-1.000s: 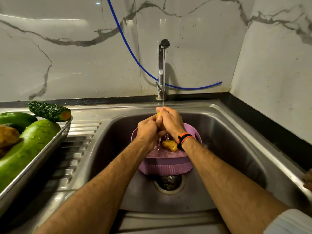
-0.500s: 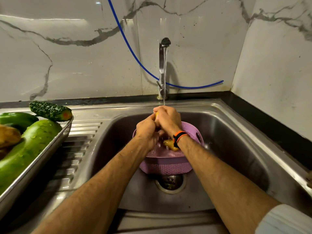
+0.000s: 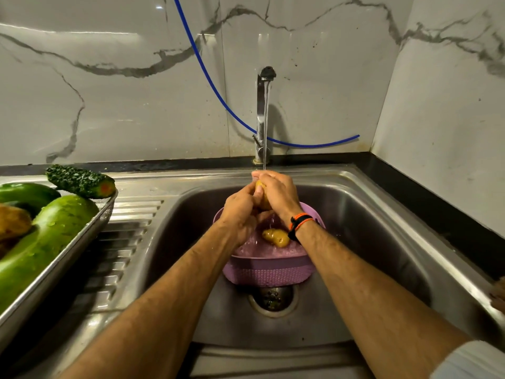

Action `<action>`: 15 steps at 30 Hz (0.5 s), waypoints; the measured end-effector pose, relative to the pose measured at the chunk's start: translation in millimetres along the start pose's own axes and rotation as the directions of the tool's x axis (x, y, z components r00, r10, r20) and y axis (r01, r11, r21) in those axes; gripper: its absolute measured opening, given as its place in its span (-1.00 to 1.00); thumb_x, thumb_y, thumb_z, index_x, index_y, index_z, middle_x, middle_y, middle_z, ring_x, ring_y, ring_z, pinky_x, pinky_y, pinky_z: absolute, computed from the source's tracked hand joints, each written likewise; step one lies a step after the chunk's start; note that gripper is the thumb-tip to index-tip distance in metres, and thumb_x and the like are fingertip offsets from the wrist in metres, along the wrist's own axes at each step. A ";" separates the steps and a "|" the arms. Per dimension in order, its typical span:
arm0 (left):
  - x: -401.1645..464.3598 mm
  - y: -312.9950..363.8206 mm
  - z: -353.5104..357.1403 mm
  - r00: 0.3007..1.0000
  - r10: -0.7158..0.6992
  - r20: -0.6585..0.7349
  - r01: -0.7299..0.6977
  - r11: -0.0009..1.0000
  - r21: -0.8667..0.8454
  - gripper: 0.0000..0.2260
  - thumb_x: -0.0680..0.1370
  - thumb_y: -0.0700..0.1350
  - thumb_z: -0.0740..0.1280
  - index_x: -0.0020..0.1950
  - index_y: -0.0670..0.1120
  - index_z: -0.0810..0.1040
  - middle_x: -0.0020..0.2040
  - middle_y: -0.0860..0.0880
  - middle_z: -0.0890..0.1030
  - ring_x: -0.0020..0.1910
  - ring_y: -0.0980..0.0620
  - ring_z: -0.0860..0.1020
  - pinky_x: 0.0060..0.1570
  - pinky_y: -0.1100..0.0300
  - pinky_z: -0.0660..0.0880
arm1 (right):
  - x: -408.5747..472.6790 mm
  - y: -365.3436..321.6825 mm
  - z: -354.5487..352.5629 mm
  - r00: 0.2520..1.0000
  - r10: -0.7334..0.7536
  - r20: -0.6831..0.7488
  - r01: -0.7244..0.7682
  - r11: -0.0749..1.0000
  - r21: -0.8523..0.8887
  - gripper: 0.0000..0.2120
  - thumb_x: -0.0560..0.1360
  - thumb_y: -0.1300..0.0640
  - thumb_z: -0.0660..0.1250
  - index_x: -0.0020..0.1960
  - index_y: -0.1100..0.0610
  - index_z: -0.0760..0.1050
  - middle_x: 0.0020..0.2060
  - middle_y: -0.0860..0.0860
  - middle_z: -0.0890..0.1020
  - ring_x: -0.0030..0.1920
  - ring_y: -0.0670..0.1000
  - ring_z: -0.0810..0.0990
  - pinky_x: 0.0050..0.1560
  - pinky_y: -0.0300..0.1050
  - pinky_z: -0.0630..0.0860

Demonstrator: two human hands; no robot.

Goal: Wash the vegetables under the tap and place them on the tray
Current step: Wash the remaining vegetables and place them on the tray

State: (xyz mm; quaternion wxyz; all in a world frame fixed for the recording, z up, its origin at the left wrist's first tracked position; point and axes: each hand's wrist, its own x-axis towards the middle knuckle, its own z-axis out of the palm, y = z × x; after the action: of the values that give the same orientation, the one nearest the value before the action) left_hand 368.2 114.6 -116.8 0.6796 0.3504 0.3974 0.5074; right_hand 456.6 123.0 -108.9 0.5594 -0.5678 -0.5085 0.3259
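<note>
The potato [image 3: 260, 196] is sitting clasped between my left hand [image 3: 240, 214] and right hand [image 3: 277, 194], both curling around it under the tap [image 3: 263, 113] stream, above the purple basket [image 3: 269, 270]. The tray [image 3: 62, 258] is lying at nine o'clock, holding washed vegetables.

Both forearms enter from the lower edge and converge toward the centre, meeting with the hands pressed together. The left hand [image 3: 240, 212] has its back toward the camera, fingers curled inward against the right; the right hand [image 3: 278, 191] sits slightly higher, its fingers curled over the top, and between the two palms a small yellow potato [image 3: 259, 192] is gripped, only a sliver of it showing. The right wrist carries an orange-and-black band [image 3: 299, 224], and a pale sleeve [image 3: 475, 362] covers the right arm near the elbow.
</note>
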 end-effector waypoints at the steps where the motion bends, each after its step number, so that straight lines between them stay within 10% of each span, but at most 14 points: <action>1: 1.0 -0.7 -0.2 1.000 0.006 0.022 -0.006 1.000 0.021 -0.71 0.65 -0.31 0.16 0.30 -0.13 0.56 0.19 -0.23 0.62 0.20 -0.17 0.59 0.09 -0.05 0.62 | -0.1 1.0 -0.6 1.000 0.010 0.008 -0.010 1.000 -0.010 -0.74 0.54 0.11 0.22 0.09 0.02 0.66 0.09 -0.01 0.67 0.16 0.02 0.59 0.28 0.08 0.50; 11: -0.7 -8.3 8.8 0.985 0.121 -0.126 -0.126 0.992 -0.027 -0.75 0.61 -0.38 0.21 0.07 -0.17 0.64 -0.10 -0.17 0.68 -0.10 -0.07 0.66 -0.17 0.08 0.65 | -7.9 4.0 12.0 0.982 -0.151 -0.110 0.134 0.980 -0.150 -0.72 0.63 0.10 0.18 0.03 0.22 0.63 -0.09 0.12 0.68 -0.08 0.03 0.58 0.04 0.03 0.54; 15: 0.9 -2.2 -0.2 0.998 0.007 -0.063 -0.012 0.997 -0.078 -0.78 0.64 -0.31 0.19 0.14 -0.22 0.63 -0.21 -0.16 0.63 -0.21 -0.04 0.63 -0.25 0.07 0.61 | 3.2 2.9 5.8 0.997 -0.007 -0.081 -0.006 0.989 -0.149 -0.76 0.55 0.06 0.26 -0.05 0.10 0.69 -0.11 0.05 0.71 -0.02 0.07 0.63 0.10 0.06 0.56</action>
State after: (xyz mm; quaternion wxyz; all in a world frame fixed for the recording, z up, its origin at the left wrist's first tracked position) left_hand 369.0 114.9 -119.0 0.6776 0.3093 0.3964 0.5367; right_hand 452.6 128.2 -112.0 0.5359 -0.6206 -0.5082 0.2635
